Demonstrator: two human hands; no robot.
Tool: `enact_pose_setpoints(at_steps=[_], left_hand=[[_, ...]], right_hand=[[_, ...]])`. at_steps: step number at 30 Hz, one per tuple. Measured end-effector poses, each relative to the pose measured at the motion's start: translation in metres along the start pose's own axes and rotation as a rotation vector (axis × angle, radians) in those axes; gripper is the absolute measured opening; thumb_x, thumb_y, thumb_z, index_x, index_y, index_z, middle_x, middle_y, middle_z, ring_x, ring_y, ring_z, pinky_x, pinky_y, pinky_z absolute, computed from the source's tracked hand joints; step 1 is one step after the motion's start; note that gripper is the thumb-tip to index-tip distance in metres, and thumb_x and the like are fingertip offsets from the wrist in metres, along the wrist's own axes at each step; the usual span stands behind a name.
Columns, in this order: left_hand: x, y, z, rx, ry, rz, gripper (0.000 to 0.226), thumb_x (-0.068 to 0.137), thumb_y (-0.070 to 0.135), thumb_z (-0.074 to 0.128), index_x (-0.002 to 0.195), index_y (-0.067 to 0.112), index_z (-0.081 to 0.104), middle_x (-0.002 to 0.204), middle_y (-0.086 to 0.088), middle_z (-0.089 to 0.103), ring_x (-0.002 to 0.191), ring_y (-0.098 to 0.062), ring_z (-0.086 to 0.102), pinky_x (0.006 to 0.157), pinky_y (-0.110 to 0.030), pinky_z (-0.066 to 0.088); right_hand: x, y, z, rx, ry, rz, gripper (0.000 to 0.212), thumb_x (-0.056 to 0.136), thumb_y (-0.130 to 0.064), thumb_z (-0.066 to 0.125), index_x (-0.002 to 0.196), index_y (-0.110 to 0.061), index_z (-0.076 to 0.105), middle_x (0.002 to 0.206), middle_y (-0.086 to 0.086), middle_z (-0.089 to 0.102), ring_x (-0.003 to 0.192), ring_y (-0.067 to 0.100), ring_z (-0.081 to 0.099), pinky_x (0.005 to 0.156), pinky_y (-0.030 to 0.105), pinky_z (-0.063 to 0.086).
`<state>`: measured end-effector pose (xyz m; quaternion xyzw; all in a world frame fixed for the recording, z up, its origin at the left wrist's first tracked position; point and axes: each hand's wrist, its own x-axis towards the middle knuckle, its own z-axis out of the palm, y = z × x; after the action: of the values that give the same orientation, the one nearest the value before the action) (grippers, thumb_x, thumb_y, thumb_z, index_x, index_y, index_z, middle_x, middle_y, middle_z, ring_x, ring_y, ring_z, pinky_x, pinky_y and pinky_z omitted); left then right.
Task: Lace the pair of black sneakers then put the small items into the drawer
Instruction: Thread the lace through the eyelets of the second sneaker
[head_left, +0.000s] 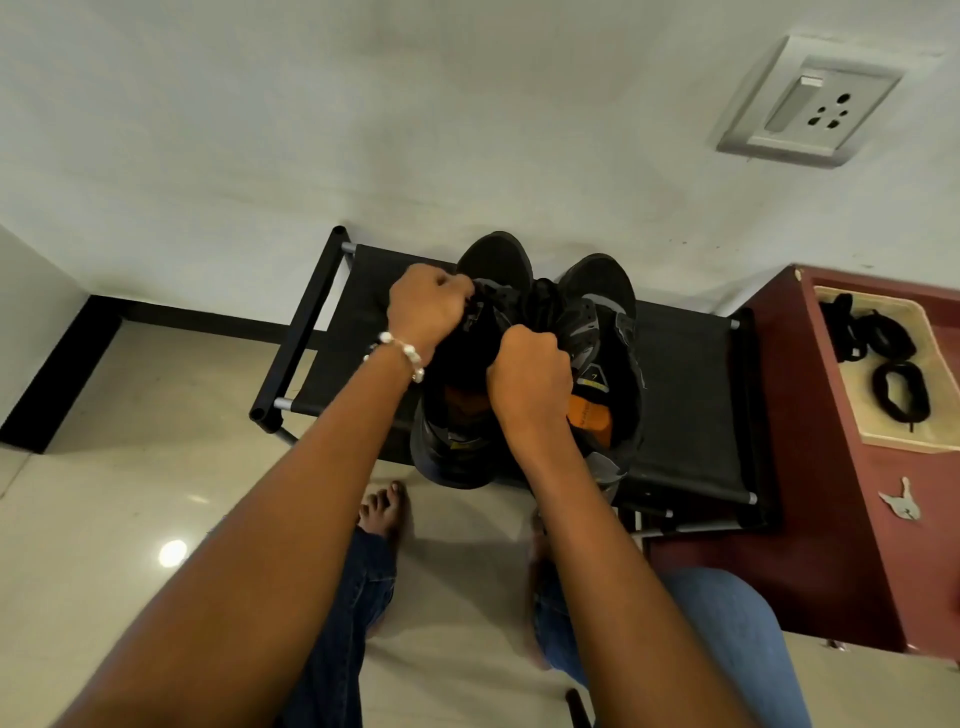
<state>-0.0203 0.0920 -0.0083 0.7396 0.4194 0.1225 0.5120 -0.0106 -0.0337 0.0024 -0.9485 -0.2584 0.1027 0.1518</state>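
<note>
Two black shoes sit side by side on a black rack (691, 395), right under the hands. The left hand (428, 306) is curled in a fist at the top of the left shoe (467, 415) and seems to pinch a lace there, but the lace is too dark to see well. The right hand (530, 384) is a fist too, just beside the left one, pulling at the middle of the same shoe. The right shoe (602, 322) sits just past the right hand, and nobody is touching it.

The lacing looks like it is in the middle, not done. To the right of the hands is a red cabinet with an open drawer (883, 436). Black loops (901, 395) already lie in it.

A small "7" shows on the right shoe's tongue. Other labels are too blurry to read.
</note>
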Motion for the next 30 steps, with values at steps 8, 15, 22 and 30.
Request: enact_pose_setpoints(at_steps=[8, 15, 22, 30], left_hand=[[-0.001, 0.017, -0.053, -1.277, -0.082, -0.208, 0.022, 0.086, 0.024, 0.046, 0.065, 0.018, 0.046, 0.055, 0.004, 0.041, 0.053, -0.016, 0.044, 0.066, -0.032, 0.039], [0.005, 0.000, -0.063, -0.733, 0.098, -0.238, 0.008, 0.089, 0.026, 0.060, 0.089, 0.020, 0.064, 0.055, 0.003, 0.044, 0.039, -0.011, 0.029, 0.042, -0.021, 0.030], [-0.017, -0.001, -0.011, 0.668, 0.246, 0.174, 0.041, 0.089, 0.031, 0.063, 0.124, 0.010, 0.057, 0.136, -0.017, 0.042, 0.122, -0.038, 0.044, 0.097, -0.047, 0.043], [-0.010, 0.007, 0.005, 0.559, -0.044, 0.440, 0.021, 0.090, 0.027, 0.066, 0.094, 0.009, 0.076, 0.096, -0.009, 0.072, 0.093, -0.024, 0.065, 0.080, -0.033, 0.051]], right_hand=[[-0.001, -0.002, 0.004, 0.013, 0.035, 0.025, 0.014, 0.098, -0.005, 0.046, 0.103, 0.000, 0.059, 0.102, 0.017, 0.062, 0.093, 0.036, 0.062, 0.065, 0.031, 0.040], [0.001, -0.003, 0.008, 0.001, 0.030, 0.043, 0.016, 0.099, -0.005, 0.046, 0.110, 0.000, 0.057, 0.110, 0.018, 0.060, 0.100, 0.036, 0.060, 0.069, 0.032, 0.040], [0.003, -0.003, 0.013, 0.010, 0.055, 0.052, 0.024, 0.101, -0.007, 0.043, 0.121, 0.005, 0.049, 0.113, 0.023, 0.061, 0.102, 0.038, 0.063, 0.073, 0.035, 0.048], [0.001, -0.001, 0.011, 0.119, 0.054, 0.082, 0.029, 0.099, -0.012, 0.047, 0.124, 0.003, 0.042, 0.116, 0.023, 0.060, 0.104, 0.041, 0.061, 0.068, 0.034, 0.039]])
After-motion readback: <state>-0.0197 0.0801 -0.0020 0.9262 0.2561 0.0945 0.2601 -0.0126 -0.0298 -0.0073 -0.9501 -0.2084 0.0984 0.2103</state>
